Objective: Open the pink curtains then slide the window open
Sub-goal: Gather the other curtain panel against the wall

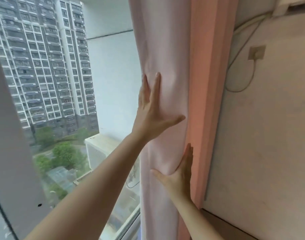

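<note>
The pink curtain (167,49) hangs bunched in a narrow column at the right side of the window (113,80), with a darker salmon fold (209,84) beside the wall. My left hand (153,111) lies flat against the pale fabric at mid height, fingers spread upward and thumb pointing right. Lower down, my right hand (180,172) presses the curtain with fingers upright and the thumb out to the left, cupping a bulge of cloth. The glass left of the curtain is uncovered; the white bottom frame rail (129,220) runs below it.
A wide grey upright (11,135) stands at the window's left. On the beige wall (269,135) to the right are a socket plate (256,52) and a looping cable (243,84). Outside are tower blocks (44,66) and an air-conditioner unit (99,149).
</note>
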